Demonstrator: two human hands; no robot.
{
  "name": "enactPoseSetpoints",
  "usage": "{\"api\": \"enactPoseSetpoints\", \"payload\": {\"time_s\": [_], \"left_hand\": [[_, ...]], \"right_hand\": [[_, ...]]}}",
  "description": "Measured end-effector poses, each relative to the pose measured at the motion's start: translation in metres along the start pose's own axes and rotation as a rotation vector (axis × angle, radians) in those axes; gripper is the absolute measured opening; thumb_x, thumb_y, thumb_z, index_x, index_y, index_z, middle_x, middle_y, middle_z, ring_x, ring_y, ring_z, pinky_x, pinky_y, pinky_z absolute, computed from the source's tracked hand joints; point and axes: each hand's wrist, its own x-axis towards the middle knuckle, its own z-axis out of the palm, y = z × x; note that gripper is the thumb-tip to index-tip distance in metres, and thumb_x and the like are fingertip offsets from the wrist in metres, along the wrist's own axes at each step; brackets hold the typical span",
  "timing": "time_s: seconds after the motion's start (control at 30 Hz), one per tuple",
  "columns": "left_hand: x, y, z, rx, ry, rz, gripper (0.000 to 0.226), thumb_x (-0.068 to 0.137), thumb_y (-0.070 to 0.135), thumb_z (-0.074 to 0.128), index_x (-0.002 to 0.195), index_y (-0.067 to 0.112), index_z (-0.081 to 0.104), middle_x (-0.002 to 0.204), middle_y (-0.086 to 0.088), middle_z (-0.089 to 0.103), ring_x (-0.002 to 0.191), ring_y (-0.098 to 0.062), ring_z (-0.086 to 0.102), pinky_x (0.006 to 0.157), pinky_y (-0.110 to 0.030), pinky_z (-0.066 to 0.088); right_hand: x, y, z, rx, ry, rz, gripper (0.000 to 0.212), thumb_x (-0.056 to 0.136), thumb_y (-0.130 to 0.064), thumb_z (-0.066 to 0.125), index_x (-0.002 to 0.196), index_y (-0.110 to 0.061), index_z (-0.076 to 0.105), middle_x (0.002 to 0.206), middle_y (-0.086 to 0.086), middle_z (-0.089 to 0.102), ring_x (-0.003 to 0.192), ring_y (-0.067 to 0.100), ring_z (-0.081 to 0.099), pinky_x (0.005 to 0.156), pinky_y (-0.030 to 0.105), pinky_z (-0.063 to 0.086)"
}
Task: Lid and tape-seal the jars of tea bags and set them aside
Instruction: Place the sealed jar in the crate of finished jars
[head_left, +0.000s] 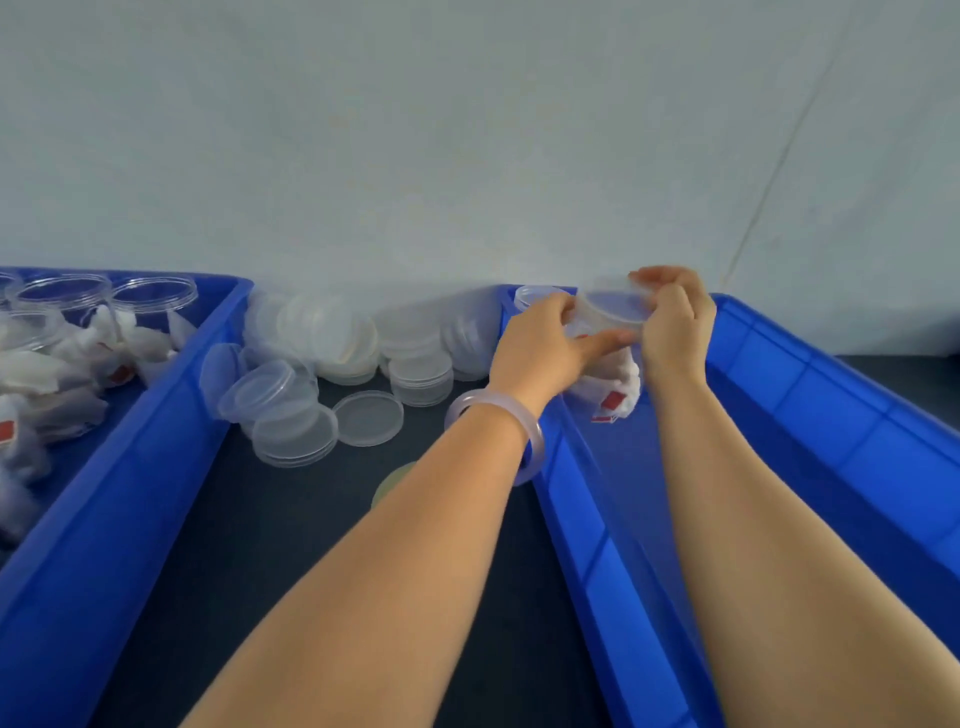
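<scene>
Jar: a clear jar (597, 376) is held up above the far end of the right-hand blue bin (831, 395), between the two hands and off the bin floor.
Lid: a translucent lid (615, 307) sits on top of the jar; whether it is fully pressed home cannot be told, since this part is blurred.
Tea bags: white tea bags (623, 400) with red tags show through the jar wall, below the hands.
Left hand: the left hand (540, 345) grips the lid's left edge, its fingers (558, 306) curled over the rim and the thumb stretched rightward under the lid against the jar.
Right hand: the right hand (672, 325) clamps the lid's right edge, its fingers (657, 275) hooked over the far rim.
Bracelet: a pale translucent bracelet (532, 457) circles the left wrist.
Second jar: another lidded jar (532, 295) stands in the far left corner of the right-hand bin, just behind the left hand.
Spare lids: a heap of loose lids (332, 332) lies on the dark tabletop (260, 545) between the bins, against the wall, with a single lid (369, 418) lying flat near the left wrist.
Left bin: the left blue bin (156, 441) holds open jars (153, 293) and loose tea bags.
Round thing: a pale yellowish disc (392, 483) shows on the tabletop, partly hidden by the left forearm; what it is cannot be told.
</scene>
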Motion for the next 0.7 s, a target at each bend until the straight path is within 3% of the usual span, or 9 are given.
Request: {"api": "enactPoseSetpoints", "payload": {"time_s": [0.07,0.13,0.23,0.33,0.43,0.5,0.57,0.63,0.7], "left_hand": [[-0.001,-0.013,0.0,0.134,-0.048,-0.047,0.058,0.074,0.056,0.073,0.113,0.016,0.061,0.099,0.008,0.061,0.092,-0.012,0.058,0.075,-0.026,0.044],[-0.002,-0.026,0.002,0.231,-0.072,-0.056,0.052,0.073,0.056,0.074,0.103,0.014,0.066,0.096,0.001,0.063,0.087,-0.018,0.062,0.069,-0.028,0.044],[-0.001,-0.036,0.006,0.357,-0.025,-0.055,0.053,0.068,0.06,0.075,0.094,0.015,0.069,0.093,-0.004,0.053,0.075,-0.019,0.056,0.063,-0.028,0.041],[-0.002,-0.04,0.007,0.321,-0.034,-0.041,0.052,0.073,0.058,0.073,0.094,0.01,0.068,0.081,-0.001,0.059,0.072,-0.016,0.054,0.058,-0.026,0.037],[-0.01,-0.041,-0.002,0.168,-0.013,-0.079,0.045,0.085,0.052,0.063,0.112,0.016,0.058,0.085,0.008,0.055,0.083,-0.013,0.053,0.068,-0.026,0.039],[-0.02,-0.042,-0.022,0.15,0.074,-0.092,0.03,0.091,0.049,0.056,0.1,0.02,0.058,0.076,0.013,0.052,0.078,-0.013,0.054,0.067,-0.028,0.037],[-0.033,-0.046,-0.051,0.143,0.202,-0.111,0.025,0.096,0.041,0.051,0.086,0.018,0.058,0.068,0.013,0.052,0.072,-0.014,0.053,0.065,-0.027,0.034],[-0.046,-0.052,-0.087,0.025,0.409,-0.164,0.024,0.097,0.031,0.05,0.082,0.016,0.061,0.066,0.012,0.052,0.07,-0.014,0.052,0.059,-0.023,0.033],[-0.063,-0.056,-0.126,-0.16,0.719,-0.256,0.017,0.097,0.024,0.051,0.084,0.017,0.06,0.072,0.012,0.054,0.077,-0.013,0.057,0.055,-0.015,0.035]], "right_hand": [[-0.004,0.023,0.001,-0.065,-0.043,0.062,0.032,0.085,-0.002,0.036,0.084,-0.019,0.063,0.086,-0.01,0.061,0.085,0.009,0.056,0.071,0.021,0.044],[-0.01,0.043,0.002,-0.12,-0.1,0.106,0.033,0.087,-0.003,0.035,0.086,-0.02,0.064,0.088,-0.01,0.062,0.082,0.003,0.055,0.065,0.016,0.041],[-0.014,0.062,0.001,-0.169,-0.127,0.167,0.035,0.088,-0.004,0.035,0.093,-0.017,0.067,0.1,-0.002,0.064,0.092,0.01,0.057,0.068,0.018,0.042],[-0.017,0.065,0.001,-0.262,-0.174,0.177,0.036,0.09,-0.005,0.035,0.102,-0.016,0.067,0.112,0.001,0.063,0.104,0.016,0.055,0.076,0.023,0.045],[-0.014,0.056,-0.001,-0.426,-0.28,0.154,0.038,0.091,-0.005,0.037,0.114,-0.014,0.065,0.123,0.005,0.061,0.114,0.023,0.054,0.089,0.032,0.045],[-0.012,0.043,0.001,-0.642,-0.311,0.061,0.04,0.088,-0.003,0.04,0.118,-0.013,0.065,0.127,0.009,0.06,0.119,0.03,0.051,0.092,0.034,0.043],[-0.018,0.019,0.017,-0.805,-0.274,-0.163,0.037,0.086,-0.004,0.045,0.116,-0.011,0.066,0.128,0.011,0.06,0.124,0.034,0.042,0.101,0.037,0.036],[-0.04,-0.013,0.057,-0.706,-0.347,-0.336,0.032,0.087,-0.006,0.048,0.112,-0.009,0.068,0.121,0.01,0.063,0.12,0.031,0.046,0.096,0.033,0.036],[-0.08,-0.042,0.106,-0.539,-0.56,-0.396,0.028,0.088,-0.008,0.051,0.108,-0.011,0.07,0.113,0.006,0.068,0.113,0.024,0.055,0.092,0.027,0.039]]}}
